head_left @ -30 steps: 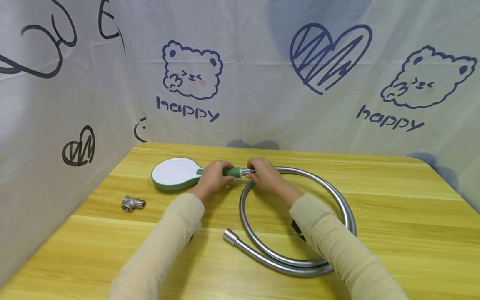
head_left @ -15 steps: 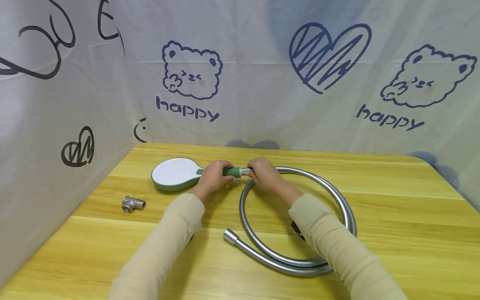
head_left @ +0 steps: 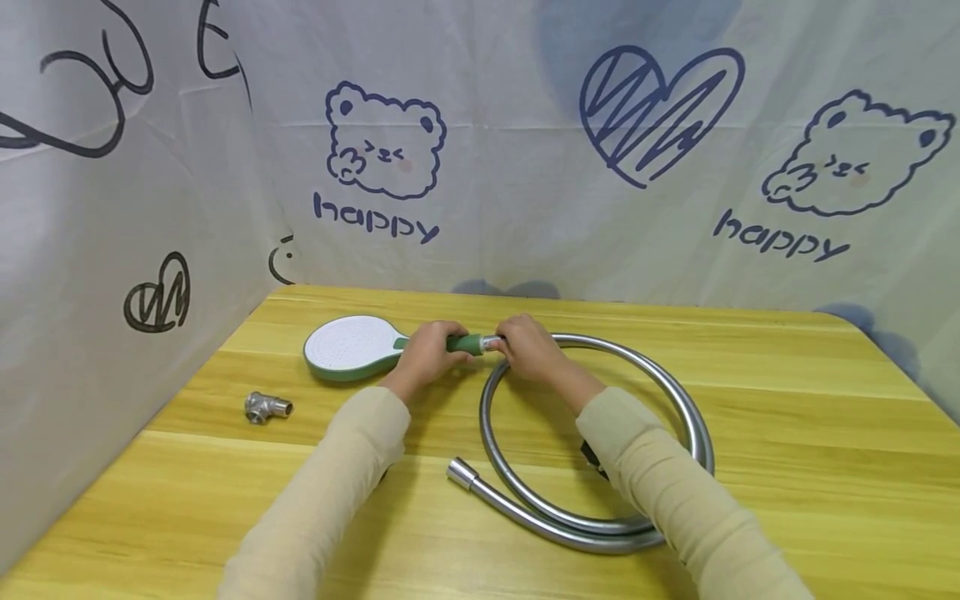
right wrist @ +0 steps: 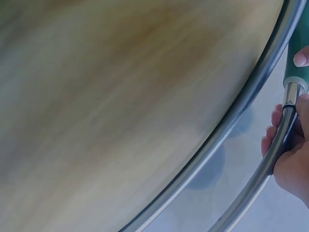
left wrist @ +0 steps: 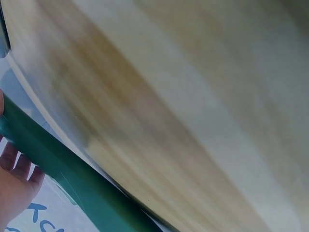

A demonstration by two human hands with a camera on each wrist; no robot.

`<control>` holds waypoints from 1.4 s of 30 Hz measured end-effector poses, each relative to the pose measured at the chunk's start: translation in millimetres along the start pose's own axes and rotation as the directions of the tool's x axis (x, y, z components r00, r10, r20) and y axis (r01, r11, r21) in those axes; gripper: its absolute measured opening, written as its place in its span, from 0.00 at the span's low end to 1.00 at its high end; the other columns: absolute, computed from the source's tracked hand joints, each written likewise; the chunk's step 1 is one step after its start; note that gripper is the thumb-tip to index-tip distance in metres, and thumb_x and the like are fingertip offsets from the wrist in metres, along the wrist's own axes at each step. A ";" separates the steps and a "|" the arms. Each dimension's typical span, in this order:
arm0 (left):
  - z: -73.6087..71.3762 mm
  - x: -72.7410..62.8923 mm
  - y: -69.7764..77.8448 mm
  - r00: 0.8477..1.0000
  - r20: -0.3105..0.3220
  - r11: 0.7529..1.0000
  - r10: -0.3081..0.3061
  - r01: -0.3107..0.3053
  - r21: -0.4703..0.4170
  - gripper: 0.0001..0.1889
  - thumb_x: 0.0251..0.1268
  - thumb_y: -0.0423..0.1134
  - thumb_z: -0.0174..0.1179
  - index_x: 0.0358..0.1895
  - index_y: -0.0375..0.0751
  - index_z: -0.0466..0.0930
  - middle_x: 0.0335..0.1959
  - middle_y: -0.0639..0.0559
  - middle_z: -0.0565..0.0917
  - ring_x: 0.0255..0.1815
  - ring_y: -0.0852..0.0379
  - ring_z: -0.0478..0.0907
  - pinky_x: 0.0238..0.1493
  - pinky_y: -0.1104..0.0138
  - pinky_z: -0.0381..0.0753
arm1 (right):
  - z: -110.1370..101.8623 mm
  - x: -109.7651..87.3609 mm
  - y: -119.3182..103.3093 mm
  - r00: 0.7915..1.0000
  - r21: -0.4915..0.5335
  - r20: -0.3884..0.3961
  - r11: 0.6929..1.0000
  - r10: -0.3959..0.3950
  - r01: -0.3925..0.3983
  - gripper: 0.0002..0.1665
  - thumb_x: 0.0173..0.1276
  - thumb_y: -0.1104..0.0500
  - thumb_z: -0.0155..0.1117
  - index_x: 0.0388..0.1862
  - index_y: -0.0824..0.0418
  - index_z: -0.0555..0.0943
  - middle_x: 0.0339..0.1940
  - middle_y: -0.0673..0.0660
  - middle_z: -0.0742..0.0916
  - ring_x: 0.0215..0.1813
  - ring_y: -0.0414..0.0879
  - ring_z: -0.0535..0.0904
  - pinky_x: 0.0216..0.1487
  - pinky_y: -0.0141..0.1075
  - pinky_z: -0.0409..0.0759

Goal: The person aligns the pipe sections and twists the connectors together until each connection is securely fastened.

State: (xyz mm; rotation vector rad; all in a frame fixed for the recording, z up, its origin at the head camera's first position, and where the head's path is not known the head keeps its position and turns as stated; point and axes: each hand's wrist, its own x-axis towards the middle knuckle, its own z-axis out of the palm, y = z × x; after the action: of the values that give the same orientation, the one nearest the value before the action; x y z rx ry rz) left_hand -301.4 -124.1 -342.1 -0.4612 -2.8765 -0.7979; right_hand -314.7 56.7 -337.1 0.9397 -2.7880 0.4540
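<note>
Two parts meet end to end: the white-faced shower head (head_left: pixel 351 343), clasped by its green handle (head_left: pixel 467 344) in your left grip (head_left: pixel 430 350), and, to its right, the coiled hose (head_left: pixel 678 392), its metal end (right wrist: pixel 292 94) pinched in your right grip (head_left: pixel 531 348). Best turn only that end, held straight.

My head feed's bright and pretty crisp, soft shadows on the table (head_left: pixel 810 433), highlights along the metal hose (head_left: pixel 585 543). Both wrist cams look dimmer to me, table all blurry.

The left hand (left wrist: pixel 17 193) grips a long, smooth green handle (left wrist: pixel 67 166); beyond the fingers (left wrist: pixel 22 166), brown-striped wooden tabletop (left wrist: pixel 145 116); behind them, blue-lettered white backdrop (left wrist: pixel 65 215).
</note>
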 end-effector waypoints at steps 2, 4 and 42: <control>0.2 0.1 0.0 1.000 0.002 1.000 -0.004 0.004 -0.002 0.18 0.54 0.40 0.67 0.48 0.38 0.81 0.45 0.44 0.84 0.39 0.50 0.79 0.42 0.60 0.78 | -0.3 -0.3 0.3 1.000 0.027 0.002 1.000 0.005 -0.005 0.14 0.69 0.56 0.55 0.38 0.66 0.81 0.35 0.59 0.84 0.40 0.52 0.76 0.43 0.42 0.76; 0.1 0.2 0.3 1.000 0.005 1.000 -0.007 0.007 -0.005 0.18 0.54 0.40 0.67 0.48 0.37 0.81 0.45 0.44 0.84 0.40 0.50 0.79 0.42 0.60 0.78 | -0.8 -0.5 0.6 1.000 0.062 0.004 0.998 0.011 -0.012 0.14 0.69 0.56 0.55 0.39 0.66 0.81 0.36 0.60 0.84 0.40 0.52 0.76 0.44 0.42 0.76; -1.4 -0.9 1.2 1.000 0.015 1.000 -0.019 0.019 -0.005 0.18 0.55 0.39 0.66 0.48 0.37 0.80 0.46 0.43 0.83 0.40 0.50 0.79 0.42 0.60 0.78 | 1.0 -3.1 1.3 0.998 0.097 -0.025 0.994 0.052 -0.050 0.10 0.64 0.57 0.62 0.38 0.64 0.78 0.34 0.58 0.82 0.36 0.48 0.73 0.37 0.39 0.75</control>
State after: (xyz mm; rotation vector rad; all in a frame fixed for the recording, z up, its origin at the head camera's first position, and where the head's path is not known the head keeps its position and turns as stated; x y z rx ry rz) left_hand -300.1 -124.1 -340.5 -0.4424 -2.8972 -0.8090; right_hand -313.1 59.1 -339.2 0.8759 -2.7933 0.6089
